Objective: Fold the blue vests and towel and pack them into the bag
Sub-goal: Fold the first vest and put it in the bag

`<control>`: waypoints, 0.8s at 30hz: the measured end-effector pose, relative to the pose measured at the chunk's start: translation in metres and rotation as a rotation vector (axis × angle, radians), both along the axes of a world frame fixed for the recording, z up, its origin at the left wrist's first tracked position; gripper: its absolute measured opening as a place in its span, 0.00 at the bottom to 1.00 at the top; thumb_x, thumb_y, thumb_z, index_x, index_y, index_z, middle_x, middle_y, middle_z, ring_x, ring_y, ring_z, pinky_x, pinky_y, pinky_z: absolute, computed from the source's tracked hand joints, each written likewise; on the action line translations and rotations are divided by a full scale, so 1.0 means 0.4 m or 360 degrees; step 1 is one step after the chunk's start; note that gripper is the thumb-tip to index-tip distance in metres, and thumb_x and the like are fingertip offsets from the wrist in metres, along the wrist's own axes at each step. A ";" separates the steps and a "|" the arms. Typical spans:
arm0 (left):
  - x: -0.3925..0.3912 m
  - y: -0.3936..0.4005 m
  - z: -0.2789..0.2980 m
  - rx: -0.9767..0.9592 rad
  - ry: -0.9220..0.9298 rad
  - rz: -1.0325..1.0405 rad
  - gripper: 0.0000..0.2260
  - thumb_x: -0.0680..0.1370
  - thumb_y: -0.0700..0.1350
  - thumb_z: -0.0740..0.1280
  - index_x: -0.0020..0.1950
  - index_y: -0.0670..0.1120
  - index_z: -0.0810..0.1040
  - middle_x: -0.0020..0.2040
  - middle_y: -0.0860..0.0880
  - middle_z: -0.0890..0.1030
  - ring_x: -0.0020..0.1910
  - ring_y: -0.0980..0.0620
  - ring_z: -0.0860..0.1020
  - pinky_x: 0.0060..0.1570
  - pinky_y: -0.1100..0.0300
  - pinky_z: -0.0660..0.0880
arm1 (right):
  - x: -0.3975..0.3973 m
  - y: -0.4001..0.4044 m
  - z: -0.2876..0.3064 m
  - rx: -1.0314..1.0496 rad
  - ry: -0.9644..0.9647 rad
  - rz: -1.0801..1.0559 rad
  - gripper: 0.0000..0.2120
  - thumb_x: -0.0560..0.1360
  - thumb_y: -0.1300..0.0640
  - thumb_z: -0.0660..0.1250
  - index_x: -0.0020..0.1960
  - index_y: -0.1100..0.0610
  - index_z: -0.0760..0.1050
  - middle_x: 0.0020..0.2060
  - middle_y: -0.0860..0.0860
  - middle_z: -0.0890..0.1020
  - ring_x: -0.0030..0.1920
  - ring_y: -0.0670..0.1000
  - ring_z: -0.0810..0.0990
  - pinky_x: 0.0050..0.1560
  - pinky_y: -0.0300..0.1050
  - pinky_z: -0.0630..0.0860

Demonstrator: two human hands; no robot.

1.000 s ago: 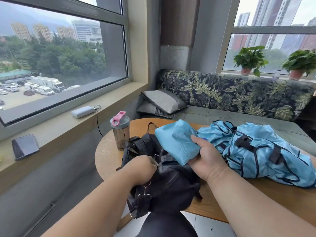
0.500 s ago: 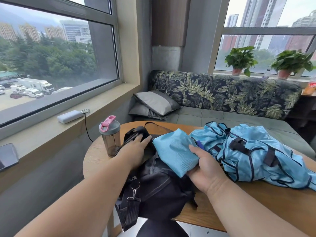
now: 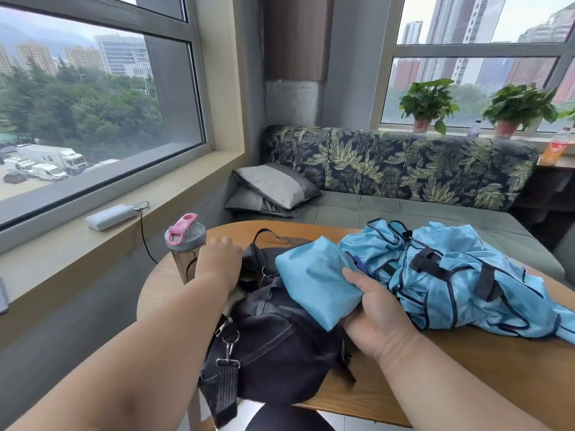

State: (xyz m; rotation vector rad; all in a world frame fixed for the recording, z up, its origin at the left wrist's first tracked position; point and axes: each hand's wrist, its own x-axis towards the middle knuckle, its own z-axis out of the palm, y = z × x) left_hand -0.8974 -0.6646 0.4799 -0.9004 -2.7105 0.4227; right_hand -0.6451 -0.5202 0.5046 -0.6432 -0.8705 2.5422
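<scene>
A: Fig., L to R. Lower left of frame: clear plastic shaker bottle w/ grey lid and pink flip cap (image 3: 185,246) on the round wooden table (image 3: 466,374). What changed?

B: The left hand (image 3: 219,265) has left the zip area and now reaches to the far end of the black fabric duffel bag (image 3: 273,340), centre-bottom, beside the bottle. Fingers point away from the camera; can't tell if they clasp the bag.

A: And right of centre?

B: The right hand (image 3: 376,309) still pinches the folded light-blue towel (image 3: 314,283), thumb on top, over the bag. Blue mesh vests w/ black straps (image 3: 460,275) lie unfolded at right. Judged: bag is being opened for the towel; vests remain.
</scene>
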 end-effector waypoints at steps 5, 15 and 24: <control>-0.020 -0.011 0.001 0.0613 -0.0408 0.0043 0.11 0.83 0.45 0.59 0.60 0.50 0.80 0.57 0.43 0.83 0.55 0.38 0.81 0.54 0.50 0.79 | 0.000 0.017 -0.003 -0.0010 0.0025 -0.0010 0.18 0.81 0.63 0.67 0.70 0.59 0.77 0.59 0.58 0.86 0.57 0.59 0.87 0.54 0.58 0.84; 0.031 -0.005 0.081 0.2224 -0.1655 0.0417 0.13 0.84 0.39 0.57 0.50 0.40 0.81 0.49 0.41 0.81 0.50 0.44 0.77 0.46 0.53 0.74 | -0.027 -0.009 0.031 0.0056 0.0033 0.0011 0.23 0.78 0.63 0.71 0.72 0.62 0.74 0.60 0.59 0.86 0.61 0.62 0.85 0.62 0.65 0.80; 0.036 -0.053 0.067 0.1789 -0.1757 0.0537 0.14 0.69 0.51 0.78 0.49 0.44 0.86 0.46 0.45 0.87 0.42 0.44 0.85 0.42 0.55 0.79 | -0.097 -0.093 0.026 0.0249 -0.0368 0.0171 0.12 0.82 0.65 0.66 0.64 0.64 0.80 0.53 0.61 0.87 0.57 0.62 0.86 0.60 0.60 0.81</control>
